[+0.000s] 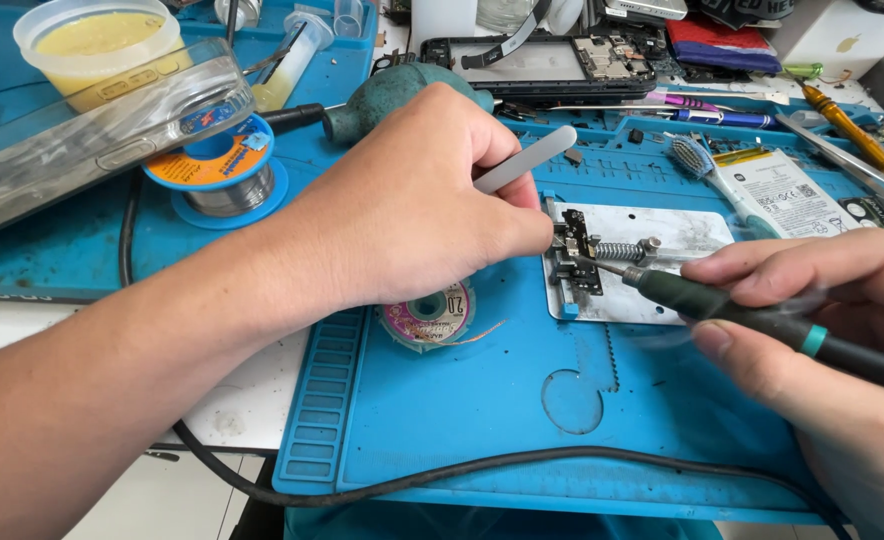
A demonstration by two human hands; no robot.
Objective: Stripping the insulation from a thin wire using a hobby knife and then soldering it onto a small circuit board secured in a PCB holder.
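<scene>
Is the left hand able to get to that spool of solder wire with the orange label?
Probably yes. The left hand holds tweezers at the small circuit board, but the solder spool lies just left of its wrist with only a clear case leaning beside it.

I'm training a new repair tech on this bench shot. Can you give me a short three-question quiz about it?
1. True or false: the right hand holds a soldering iron.
2. What does the left hand hold? A) tweezers B) brush C) screwdriver
3. What colour is the work mat?

Key: 1 true. 2 A, the tweezers, over the small board clamped in the metal holder. 3 blue.
</scene>
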